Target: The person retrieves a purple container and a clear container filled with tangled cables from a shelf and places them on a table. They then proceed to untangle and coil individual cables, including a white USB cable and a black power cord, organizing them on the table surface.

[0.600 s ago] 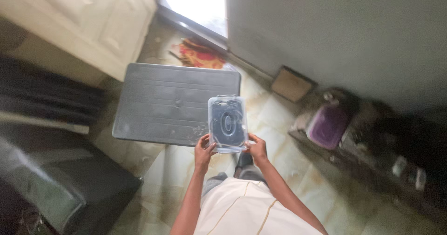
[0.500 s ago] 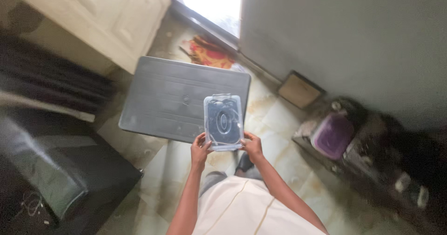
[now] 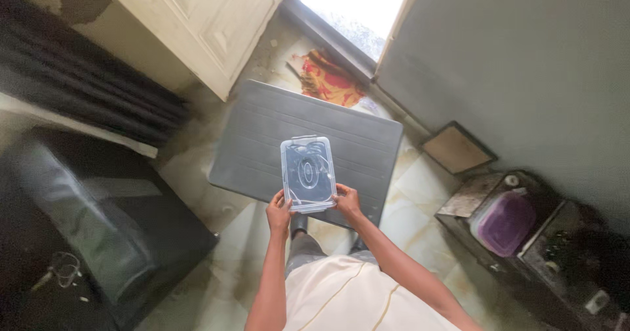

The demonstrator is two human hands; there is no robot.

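I hold a clear rectangular plastic container [image 3: 308, 173] with its lid on, out in front of me over a low grey table [image 3: 262, 141]. My left hand [image 3: 278, 211] grips its near left corner. My right hand [image 3: 346, 202] grips its near right corner. The container looks empty and is level, with its far end pointing toward the doorway. My legs and feet show below it on the tiled floor.
A black couch [image 3: 92, 232] fills the left side. A white door [image 3: 203, 22] stands open beside a bright doorway with a red and yellow mat [image 3: 328, 78]. A purple-lidded tub [image 3: 505, 223] rests on a dark low shelf at the right, next to a brown box [image 3: 457, 149].
The view has shifted, so the table and container sit more toward the centre and appear larger. Both hands keep the same hold on the container.
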